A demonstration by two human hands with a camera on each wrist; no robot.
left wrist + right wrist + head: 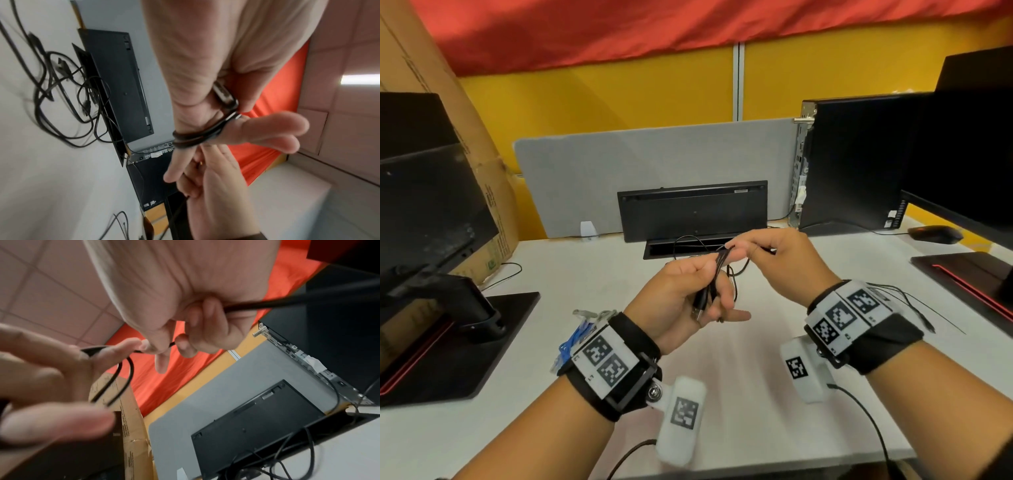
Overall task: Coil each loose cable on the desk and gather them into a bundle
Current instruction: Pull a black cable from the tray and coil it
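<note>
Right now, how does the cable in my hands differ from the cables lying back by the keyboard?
The held cable is off the desk, gripped by the left hand and pinched by the right hand; the loose cables lie on the white desk. The held cable is gathered into tight loops, while the loose cables sprawl in a wide tangle. Both look thin and black.

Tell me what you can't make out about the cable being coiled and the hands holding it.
- Head view: how many loops the black cable has; the left hand and right hand cover most of it.
- Left wrist view: the connector type, half hidden under the fingers.
- Right wrist view: the left hand's fingers, blurred.
- Left wrist view: how many loose cables lie on the desk, tangled and smeared.
</note>
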